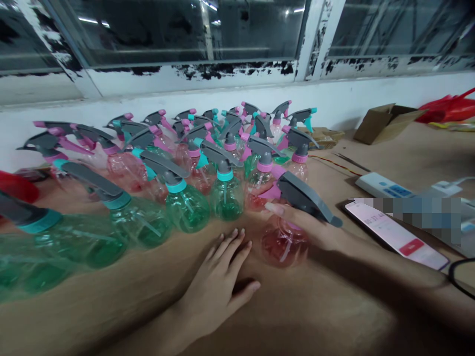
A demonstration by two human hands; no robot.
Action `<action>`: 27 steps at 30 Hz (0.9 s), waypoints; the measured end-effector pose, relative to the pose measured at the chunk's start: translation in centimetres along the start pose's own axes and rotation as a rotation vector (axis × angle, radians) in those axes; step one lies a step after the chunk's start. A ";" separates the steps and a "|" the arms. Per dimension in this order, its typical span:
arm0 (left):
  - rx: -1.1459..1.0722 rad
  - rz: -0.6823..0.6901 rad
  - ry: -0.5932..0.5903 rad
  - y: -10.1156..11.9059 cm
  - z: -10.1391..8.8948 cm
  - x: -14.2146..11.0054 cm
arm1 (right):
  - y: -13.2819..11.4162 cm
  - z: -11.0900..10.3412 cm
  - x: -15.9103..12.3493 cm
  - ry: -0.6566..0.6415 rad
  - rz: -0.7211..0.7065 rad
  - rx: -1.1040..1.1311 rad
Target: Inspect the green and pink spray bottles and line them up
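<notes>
My right hand (pixel 315 223) is closed round the neck of a pink spray bottle (pixel 284 244) with a grey and pink trigger head. That bottle stands on the brown tabletop (pixel 334 311), its lower body clear to see. Flat on the table to its left lies my left hand (pixel 220 277), fingers stretched out and holding nothing. Just beyond those fingertips are a green spray bottle (pixel 227 198) and another green spray bottle (pixel 189 210), both with turquoise collars.
Several more pink and green spray bottles crowd the table back to the white wall (pixel 148 101). At the right lie a lit phone (pixel 393 232), a white power strip (pixel 384 185), an open cardboard box (pixel 384 123) and a red plastic bag (pixel 451 109).
</notes>
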State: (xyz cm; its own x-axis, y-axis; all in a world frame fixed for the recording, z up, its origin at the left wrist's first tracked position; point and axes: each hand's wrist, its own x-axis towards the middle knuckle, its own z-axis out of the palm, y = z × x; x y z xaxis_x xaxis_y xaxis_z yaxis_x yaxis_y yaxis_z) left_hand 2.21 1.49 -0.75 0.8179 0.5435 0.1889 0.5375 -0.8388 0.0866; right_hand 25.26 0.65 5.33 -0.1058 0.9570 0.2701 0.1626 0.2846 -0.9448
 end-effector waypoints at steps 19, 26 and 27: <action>-0.002 0.012 0.021 0.1 0.1 -0.1 | 0.2 0.0 0.1 0.015 0.092 0.042; 0.002 0.011 0.011 0.1 0.1 -0.1 | 0.3 -0.1 0.1 0.038 0.101 0.021; -0.001 0.008 0.007 0.1 0.0 0.0 | 0.3 -0.2 0.1 0.028 0.104 0.008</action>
State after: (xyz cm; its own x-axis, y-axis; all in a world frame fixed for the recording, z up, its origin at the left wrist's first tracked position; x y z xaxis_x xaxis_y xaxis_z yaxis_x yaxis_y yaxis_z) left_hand 2.25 1.40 -0.75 0.8208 0.5362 0.1966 0.5304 -0.8434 0.0859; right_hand 25.52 0.81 5.12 -0.0609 0.9826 0.1754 0.1635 0.1832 -0.9694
